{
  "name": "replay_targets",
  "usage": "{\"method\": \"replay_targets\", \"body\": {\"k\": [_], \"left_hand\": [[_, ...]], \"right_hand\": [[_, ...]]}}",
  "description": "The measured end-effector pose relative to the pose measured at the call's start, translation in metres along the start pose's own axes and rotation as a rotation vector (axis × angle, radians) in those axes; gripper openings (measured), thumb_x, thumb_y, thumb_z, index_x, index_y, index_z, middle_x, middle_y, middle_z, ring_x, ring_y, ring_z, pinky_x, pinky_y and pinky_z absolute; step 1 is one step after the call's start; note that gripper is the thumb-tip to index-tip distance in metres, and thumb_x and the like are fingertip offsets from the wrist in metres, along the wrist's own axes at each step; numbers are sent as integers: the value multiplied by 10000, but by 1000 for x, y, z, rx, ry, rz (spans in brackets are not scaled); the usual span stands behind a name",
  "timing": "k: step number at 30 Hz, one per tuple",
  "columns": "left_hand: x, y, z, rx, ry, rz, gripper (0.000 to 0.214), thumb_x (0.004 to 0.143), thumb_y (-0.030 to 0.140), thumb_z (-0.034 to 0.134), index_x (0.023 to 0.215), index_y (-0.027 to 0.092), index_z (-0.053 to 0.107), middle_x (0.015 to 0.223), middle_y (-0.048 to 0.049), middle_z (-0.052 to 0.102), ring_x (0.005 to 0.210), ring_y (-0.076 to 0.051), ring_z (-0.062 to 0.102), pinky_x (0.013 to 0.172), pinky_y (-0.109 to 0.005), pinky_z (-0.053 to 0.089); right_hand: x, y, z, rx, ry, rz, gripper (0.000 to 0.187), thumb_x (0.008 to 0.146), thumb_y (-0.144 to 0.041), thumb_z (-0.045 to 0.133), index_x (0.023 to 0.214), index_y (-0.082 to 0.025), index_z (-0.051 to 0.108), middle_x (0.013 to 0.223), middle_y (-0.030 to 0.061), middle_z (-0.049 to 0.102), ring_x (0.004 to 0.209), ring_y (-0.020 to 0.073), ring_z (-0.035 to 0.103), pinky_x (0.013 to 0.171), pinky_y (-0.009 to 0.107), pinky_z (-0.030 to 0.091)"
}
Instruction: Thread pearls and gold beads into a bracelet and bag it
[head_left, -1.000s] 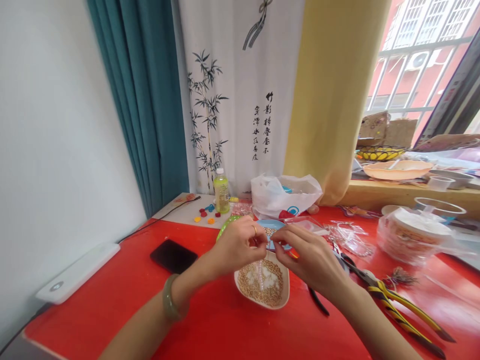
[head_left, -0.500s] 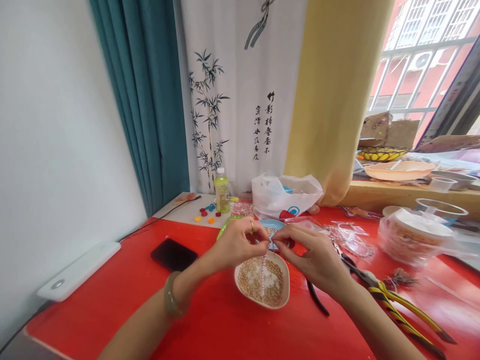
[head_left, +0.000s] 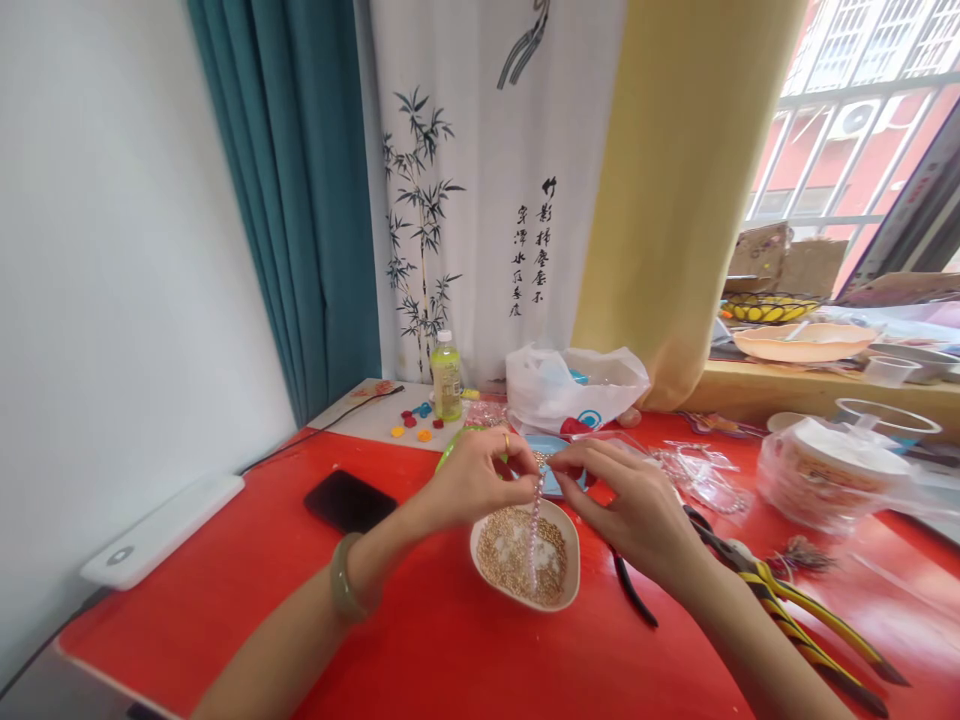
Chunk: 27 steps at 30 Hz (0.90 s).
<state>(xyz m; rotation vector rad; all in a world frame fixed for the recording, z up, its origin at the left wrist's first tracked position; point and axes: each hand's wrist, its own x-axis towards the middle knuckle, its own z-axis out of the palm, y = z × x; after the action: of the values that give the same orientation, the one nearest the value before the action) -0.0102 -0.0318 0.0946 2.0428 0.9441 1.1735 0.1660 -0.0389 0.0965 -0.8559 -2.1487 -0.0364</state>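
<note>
My left hand [head_left: 480,478] pinches the top of a strand of small pinkish beads [head_left: 534,545]. The strand hangs down over a white bowl [head_left: 571,572] that holds many small gold beads [head_left: 504,560]. Close beside it, my right hand [head_left: 626,500] has its thumb and forefinger pinched together near the strand's upper end; what lies between these fingertips is too small to make out. Behind both hands is a blue plate [head_left: 553,490] with more gold beads on it, and a green dish [head_left: 452,450] is partly hidden by my left hand.
Yellow-and-black pliers [head_left: 787,600] lie on the red table [head_left: 420,650] by my right forearm. A black phone [head_left: 350,502] rests left of my left hand. Farther back stand a bottle of yellow-green liquid [head_left: 447,380] and a white plastic bag [head_left: 574,385]. A wrapped tub [head_left: 832,475] is at the right.
The view has shifted slightly. My fingertips remain close together over the bowl, and the bead strand has swung a little to the right.
</note>
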Motion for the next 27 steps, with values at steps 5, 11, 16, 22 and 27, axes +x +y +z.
{"method": "replay_targets", "body": {"k": [5,11,16,22,27], "left_hand": [[1,-3,1,-109,-32,-51,29,640,135,567,652,139,593,681,-7,569,603,-88,526,545,-195,437],[1,-5,2,-223,-89,-96,31,647,125,551,655,133,580,636,6,560,556,-73,509,523,-186,429],[0,-2,1,-106,-83,-68,44,618,104,559,642,130,584,685,-12,559,640,-102,524,590,-209,437],[1,-1,-1,-53,-51,-42,48,615,103,550,633,133,582,688,-10,555,645,-103,521,604,-211,432],[2,-3,-1,-136,-62,-85,37,611,110,560,635,128,583,643,0,566,603,-90,517,559,-190,421]], "right_hand": [[3,-4,-2,116,-8,94,103,744,-151,506,746,-203,595,709,12,644,640,135,584,580,244,448],[3,-5,-4,210,-58,157,107,738,-149,505,693,-201,587,655,-3,637,595,120,568,550,227,437],[1,-6,-4,52,-2,5,114,721,-113,482,669,-184,555,609,2,583,541,110,512,511,223,419],[1,-7,-4,-149,81,-166,129,753,-105,465,704,-156,573,649,42,594,608,144,538,564,265,433],[2,-6,-6,56,4,5,112,750,-113,486,744,-179,576,704,24,623,630,121,562,562,229,446]]}}
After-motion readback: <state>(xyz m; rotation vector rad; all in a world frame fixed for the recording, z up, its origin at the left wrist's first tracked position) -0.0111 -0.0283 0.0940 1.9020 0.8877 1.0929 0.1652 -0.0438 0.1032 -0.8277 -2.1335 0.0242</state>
